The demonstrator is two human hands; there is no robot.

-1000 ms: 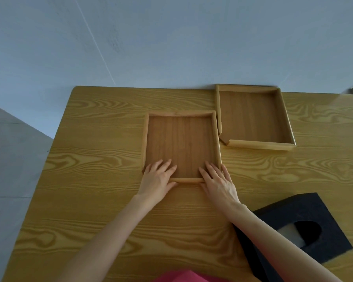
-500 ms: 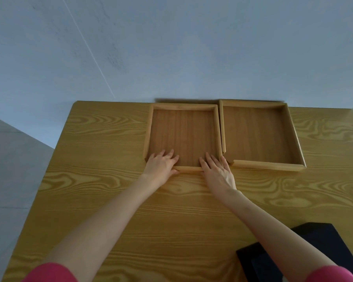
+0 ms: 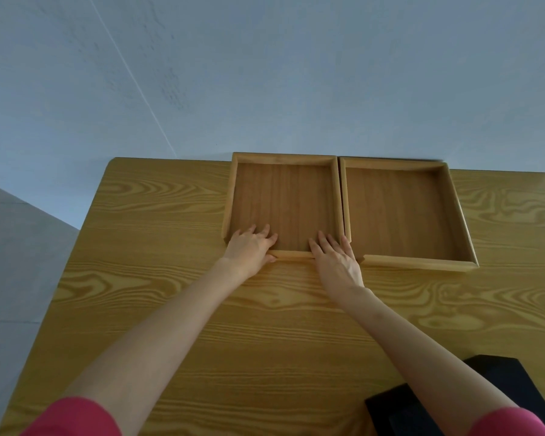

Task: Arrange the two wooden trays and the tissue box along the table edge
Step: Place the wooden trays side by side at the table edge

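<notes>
Left tray (image 3: 283, 199) pushed to far edge beside second tray (image 3: 397, 212)

Soft, even daylight fills my view, cool and bluish on the wall (image 3: 265, 73), warm on the worktop (image 3: 158, 247). Shadows are faint: a thin dark line behind the far tray rims, a slight one under my fingers (image 3: 266, 229). No hard glare. Focus is sharp throughout. The wide lens bends the worktop's edges and stretches my forearms.
</notes>
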